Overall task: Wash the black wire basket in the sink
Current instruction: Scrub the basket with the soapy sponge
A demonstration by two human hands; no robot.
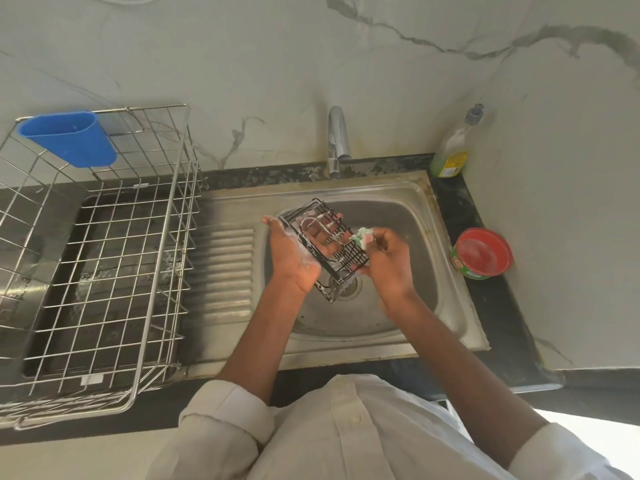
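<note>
1. Right now, the black wire basket (323, 249) is in the middle of the frame, held tilted in the air over the sink (391, 306).
2. Its low end hangs just above the drain (348, 287).
3. The left hand (294, 252) grips the basket from the left side, and its fingers show through the wires. White soap foam is on this hand.
4. The right hand (389, 263) is just to the right of the basket. Its fingers pinch a small green and white scrubber (362, 236) against the basket's right edge.
5. Both arms come up from the bottom of the frame, with white sleeves (221, 414) rolled up.
6. A shiny tap (337, 140) stands behind the sink, above the middle of the frame.
7. To the upper right, a soap bottle (452, 150) with yellow-green liquid stands in the corner of the dark counter (498, 313).
8. Below it, at the right of the sink, sits a round tub with a red lid (481, 252).
9. On the left side of the frame is a big silver wire rack (104, 258), well apart from the hands.
10. A blue cup (71, 138) hangs on the rack's far rim, in the upper left.
</note>
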